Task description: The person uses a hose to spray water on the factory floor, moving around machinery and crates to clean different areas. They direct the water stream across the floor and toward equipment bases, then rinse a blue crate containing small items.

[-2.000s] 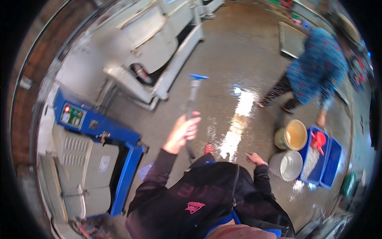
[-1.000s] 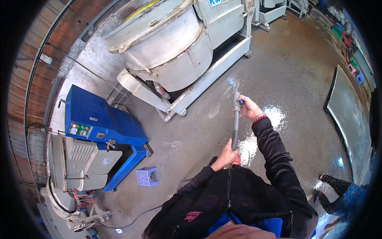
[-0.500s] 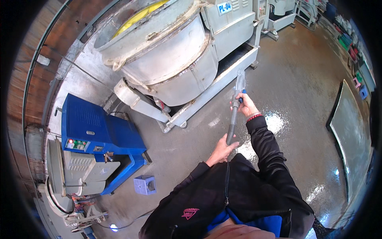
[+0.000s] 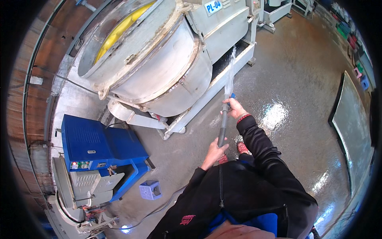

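A grey pipe [image 4: 223,129] with a blue valve handle [image 4: 232,95] at its far end is held out in front of my body. My left hand [image 4: 214,154] is closed round its near end. Farther along, by the valve, my right hand [image 4: 234,107] grips the pipe, with a red bead bracelet at the wrist. A jet of water [image 4: 229,77] shoots from the pipe's far end toward the pale frame rail [image 4: 209,95] under a large grey tub machine [image 4: 161,75]. Where the water lands is hard to make out.
A blue machine [image 4: 99,137] with lit buttons stands at left, and a small purple stool [image 4: 150,190] sits near it. A cable [image 4: 169,203] runs over the wet floor [image 4: 290,79]. At right is a large grey panel [image 4: 352,123]. Yellow material [image 4: 121,30] shows inside the tub.
The pipe and both hands have shifted a little left and toward the machine. The water jet now reaches farther, over the frame rail. My red sandals have come into view.
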